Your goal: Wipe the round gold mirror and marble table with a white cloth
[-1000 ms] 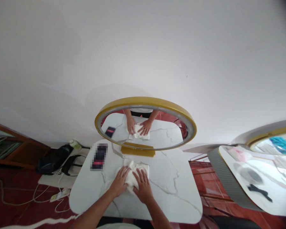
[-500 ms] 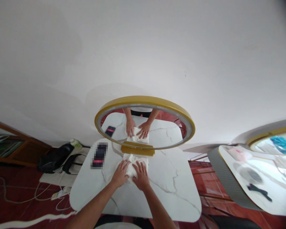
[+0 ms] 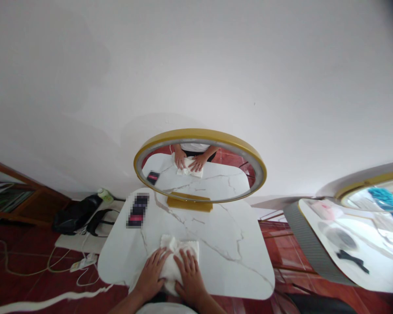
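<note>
A white cloth (image 3: 170, 267) lies at the near edge of the desk (image 3: 245, 272), somewhat left of that edge's middle, and both hands bear on it. The left hand (image 3: 151, 269) is open and palm down on the cloth's left part; the right hand (image 3: 190, 274) is open in the same way on its right part. Neither is closed around a fold. The fingers are spread and point toward the far edge, while the thumbs turn inward. Holding it from both sides probably keeps the cloth pressed evenly to the top; between the palms it is rumpled, and beyond the fingertips it lies flatter.

The wrists are close to the near edge and the forearms short in view, so the elbows seem drawn back beside the body. The round mirror (image 3: 199, 134) stands on its gold base (image 3: 190, 203) by the far edge, perhaps set there to face whoever sits here. A dark item (image 3: 138, 210), too pixelated to identify, lies near the far left corner, well apart from the hands and the cloth.
</note>
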{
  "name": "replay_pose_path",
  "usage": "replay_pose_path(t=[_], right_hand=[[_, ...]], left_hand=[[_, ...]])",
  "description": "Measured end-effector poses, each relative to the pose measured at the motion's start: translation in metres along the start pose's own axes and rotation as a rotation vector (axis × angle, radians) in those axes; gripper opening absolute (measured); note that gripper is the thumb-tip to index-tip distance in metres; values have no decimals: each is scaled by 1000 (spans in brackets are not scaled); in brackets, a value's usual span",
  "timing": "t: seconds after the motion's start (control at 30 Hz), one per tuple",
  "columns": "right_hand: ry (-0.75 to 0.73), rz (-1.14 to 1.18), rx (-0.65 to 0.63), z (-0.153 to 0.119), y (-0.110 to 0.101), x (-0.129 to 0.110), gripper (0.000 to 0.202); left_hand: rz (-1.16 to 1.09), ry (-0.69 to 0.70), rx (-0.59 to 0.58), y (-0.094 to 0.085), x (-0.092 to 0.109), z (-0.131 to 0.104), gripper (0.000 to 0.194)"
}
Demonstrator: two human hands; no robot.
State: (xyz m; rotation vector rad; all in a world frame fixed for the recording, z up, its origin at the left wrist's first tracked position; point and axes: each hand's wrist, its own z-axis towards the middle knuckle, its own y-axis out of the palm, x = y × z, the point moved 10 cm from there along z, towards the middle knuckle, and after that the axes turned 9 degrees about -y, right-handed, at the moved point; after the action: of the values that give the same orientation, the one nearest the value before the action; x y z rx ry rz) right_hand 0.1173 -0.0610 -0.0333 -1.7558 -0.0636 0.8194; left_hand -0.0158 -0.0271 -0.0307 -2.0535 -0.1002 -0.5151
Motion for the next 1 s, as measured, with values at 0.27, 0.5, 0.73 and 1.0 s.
replay_pose_path(t=[0.27, 0.5, 0.73, 1.0], right_hand=[[-56, 20, -38, 19, -25, -9, 78], [20, -41, 26, 69, -48, 3, 79], [137, -51, 23, 120, -60, 27, 73], [76, -120, 102, 97, -72, 20, 75]], left_hand=[[-14, -23, 41, -7, -11, 7, 83], [-10, -65, 157, -43, -19, 52, 84], [43, -101, 188, -77, -19, 97, 78], [73, -126, 211, -65, -17, 95, 82]])
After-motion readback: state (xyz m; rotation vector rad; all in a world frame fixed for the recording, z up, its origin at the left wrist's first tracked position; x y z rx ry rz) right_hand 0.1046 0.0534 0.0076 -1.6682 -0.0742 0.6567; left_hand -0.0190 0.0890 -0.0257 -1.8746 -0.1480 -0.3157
